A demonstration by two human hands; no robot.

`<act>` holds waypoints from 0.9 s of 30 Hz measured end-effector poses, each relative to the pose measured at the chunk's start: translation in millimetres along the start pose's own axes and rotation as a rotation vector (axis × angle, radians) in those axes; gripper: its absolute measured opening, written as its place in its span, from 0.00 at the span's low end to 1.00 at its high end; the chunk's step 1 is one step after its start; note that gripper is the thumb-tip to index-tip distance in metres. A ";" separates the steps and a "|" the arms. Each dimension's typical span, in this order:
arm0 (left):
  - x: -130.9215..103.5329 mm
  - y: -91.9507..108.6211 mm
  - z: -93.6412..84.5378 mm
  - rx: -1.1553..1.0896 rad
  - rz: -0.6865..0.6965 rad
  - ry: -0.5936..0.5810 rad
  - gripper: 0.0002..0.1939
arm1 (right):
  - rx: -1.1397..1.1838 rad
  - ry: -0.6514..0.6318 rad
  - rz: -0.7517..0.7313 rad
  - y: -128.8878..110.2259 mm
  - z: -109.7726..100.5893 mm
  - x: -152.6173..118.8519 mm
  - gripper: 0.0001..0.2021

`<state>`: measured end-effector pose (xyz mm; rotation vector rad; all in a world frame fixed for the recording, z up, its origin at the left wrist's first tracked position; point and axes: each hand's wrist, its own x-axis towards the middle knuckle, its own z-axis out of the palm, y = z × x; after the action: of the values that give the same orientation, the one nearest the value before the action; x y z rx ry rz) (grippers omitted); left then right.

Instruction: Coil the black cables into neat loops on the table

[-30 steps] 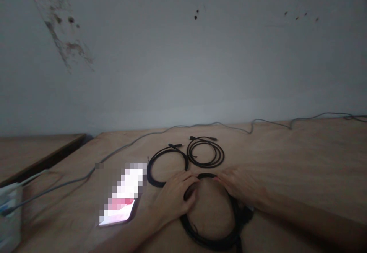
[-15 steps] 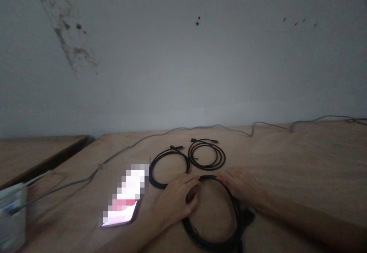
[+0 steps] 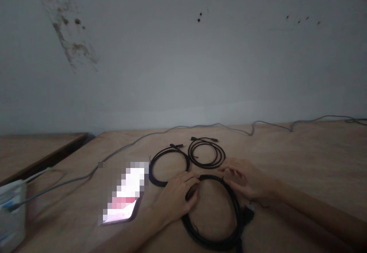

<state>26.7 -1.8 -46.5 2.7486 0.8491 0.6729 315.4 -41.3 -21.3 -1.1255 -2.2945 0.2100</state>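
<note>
A thick black coiled cable [image 3: 210, 241] lies on the wooden table right in front of me. My left hand [image 3: 179, 193] is closed around the left side of this coil, thumb inside the ring. Just off the coil's upper right is my right hand [image 3: 243, 178], its bent fingers apart and nothing visible in them. A small tie end pokes up from the coil near those fingers. The cable's dark plug [image 3: 247, 215] sits at the coil's lower right. Beyond my hands lie two thinner coiled cables, one on the left [image 3: 156, 182] and one on the right [image 3: 222, 160].
A lit phone [image 3: 129, 191], partly pixelated, rests left of my left hand. At the far left is a white power strip [image 3: 20, 222] with a grey cord [image 3: 120, 151] running from it along the table's back edge. Behind stands a grey wall [image 3: 172, 73].
My right hand has come off the coil's upper edge and shifted slightly up and to the right, its fingers parting. My left hand keeps its hold on the coil.
</note>
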 end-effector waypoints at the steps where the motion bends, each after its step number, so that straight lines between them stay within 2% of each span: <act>1: 0.2 0.3 -0.2 0.000 -0.001 0.001 0.16 | -0.031 -0.001 -0.012 -0.8 -0.1 0.8 0.17; 4: 0.5 1.4 -1.3 0.001 -0.008 -0.002 0.16 | -0.125 -0.044 -0.101 -3.3 -3.1 5.0 0.18; 8: 0.4 1.8 -2.3 -0.004 0.001 -0.008 0.16 | -0.266 -0.221 -0.399 0.6 -13.3 11.7 0.17; 11: 0.2 1.3 -1.9 -0.004 0.008 -0.001 0.15 | -0.437 -0.269 -0.534 10.4 -16.4 14.8 0.16; 14: 0.0 0.6 -1.1 0.000 0.013 0.002 0.15 | -0.511 -0.283 -0.571 20.6 -14.2 17.7 0.14; 19: -1.0 0.5 -1.3 -0.002 0.009 0.006 0.16 | -0.472 -0.267 -0.667 32.9 -9.9 23.6 0.15; 24: -2.2 0.6 -1.1 0.001 -0.002 0.012 0.15 | -0.495 -0.290 -0.609 38.2 -10.6 28.5 0.15; 27: -2.2 0.3 -0.5 0.003 -0.003 -0.001 0.16 | -0.519 -0.307 -0.637 36.2 -12.9 33.0 0.14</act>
<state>25.0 -3.3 -46.8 2.7497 0.8541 0.6707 331.2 5.6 -10.2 -0.5377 -2.9518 -0.5176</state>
